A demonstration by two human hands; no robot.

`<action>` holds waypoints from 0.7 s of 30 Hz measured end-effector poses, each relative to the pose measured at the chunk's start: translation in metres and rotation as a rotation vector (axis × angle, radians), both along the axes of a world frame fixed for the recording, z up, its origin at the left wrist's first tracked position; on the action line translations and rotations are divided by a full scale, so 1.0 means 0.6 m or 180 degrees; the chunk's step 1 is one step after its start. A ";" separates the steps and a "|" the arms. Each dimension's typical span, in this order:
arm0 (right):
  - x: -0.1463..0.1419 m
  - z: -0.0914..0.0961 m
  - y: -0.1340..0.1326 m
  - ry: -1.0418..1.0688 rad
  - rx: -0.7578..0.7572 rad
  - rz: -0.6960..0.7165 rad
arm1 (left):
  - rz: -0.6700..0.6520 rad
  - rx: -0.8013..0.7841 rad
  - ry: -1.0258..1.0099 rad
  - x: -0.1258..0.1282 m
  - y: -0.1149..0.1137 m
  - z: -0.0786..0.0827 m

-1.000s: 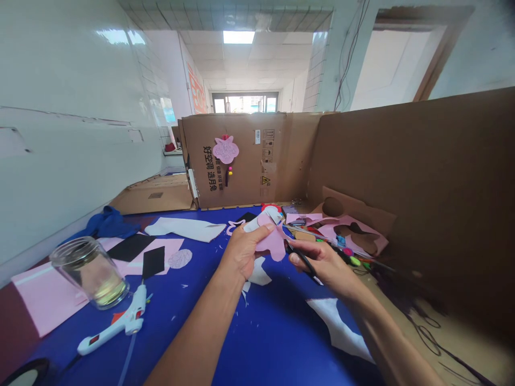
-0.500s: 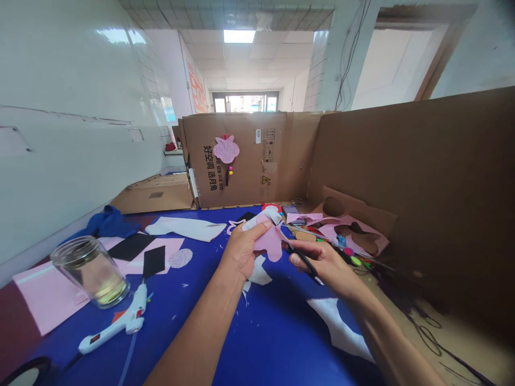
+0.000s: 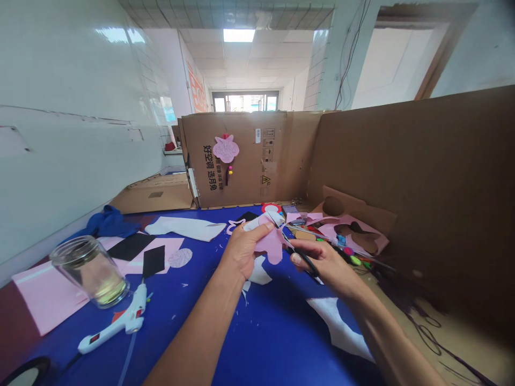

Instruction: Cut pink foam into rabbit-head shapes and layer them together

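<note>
My left hand point(image 3: 241, 250) pinches a pink felt piece point(image 3: 271, 245) with a white layer behind it, held above the blue cloth point(image 3: 257, 332). Black-handled scissors point(image 3: 296, 252) sit in my right hand point(image 3: 328, 265), their blades reaching into the top edge of the pink felt. Both hands are closed on what they hold. A white felt scrap point(image 3: 258, 272) lies on the cloth just under the hands.
A glass jar point(image 3: 90, 271) and a white glue gun point(image 3: 115, 328) lie at the left, near pink and black felt sheets point(image 3: 153, 258). Cardboard walls point(image 3: 406, 177) enclose the back and right. Felt scraps and coloured beads point(image 3: 350, 241) clutter the right side. A pink ornament point(image 3: 226, 149) hangs on the cardboard.
The scissors have edged further into the pink felt's upper edge, and the felt has been turned slightly in my left hand. Otherwise both hands stay in place.
</note>
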State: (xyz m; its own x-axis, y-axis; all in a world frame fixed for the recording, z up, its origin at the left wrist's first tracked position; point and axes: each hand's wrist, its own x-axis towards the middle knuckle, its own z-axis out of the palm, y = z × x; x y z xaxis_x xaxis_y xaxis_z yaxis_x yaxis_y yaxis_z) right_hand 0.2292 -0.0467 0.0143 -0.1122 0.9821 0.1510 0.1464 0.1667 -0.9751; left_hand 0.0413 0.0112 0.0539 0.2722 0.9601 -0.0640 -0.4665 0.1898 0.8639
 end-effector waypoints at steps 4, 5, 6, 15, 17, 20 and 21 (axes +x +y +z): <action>-0.005 0.007 -0.002 0.0045 -0.0008 0.0013 | -0.0055 0.0043 -0.0001 0.000 -0.001 -0.001; -0.006 0.008 -0.003 0.0057 -0.0006 0.0020 | -0.0062 0.0041 0.0006 0.000 -0.002 0.000; -0.006 0.009 -0.003 0.0069 -0.0004 0.0025 | -0.0062 0.0034 0.0010 0.000 -0.002 0.000; -0.010 0.015 -0.007 0.0162 0.0044 0.0128 | -0.0078 0.0039 -0.0065 0.003 0.001 -0.003; -0.010 0.014 -0.007 0.0167 0.0054 0.0143 | -0.0077 0.0020 -0.0081 0.004 0.001 -0.001; -0.008 0.012 -0.006 0.0154 0.0059 0.0146 | -0.0073 -0.0022 -0.0085 0.003 0.001 0.001; -0.007 0.011 -0.005 0.0153 0.0054 0.0134 | -0.0065 -0.0025 -0.0084 0.003 0.001 0.002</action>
State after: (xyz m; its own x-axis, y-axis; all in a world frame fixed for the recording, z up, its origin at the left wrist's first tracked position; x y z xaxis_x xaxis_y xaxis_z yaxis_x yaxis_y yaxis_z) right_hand 0.2250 -0.0499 0.0206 -0.1457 0.9739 0.1739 0.0921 0.1883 -0.9778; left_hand 0.0429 0.0119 0.0548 0.2935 0.9538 -0.0639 -0.4850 0.2062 0.8499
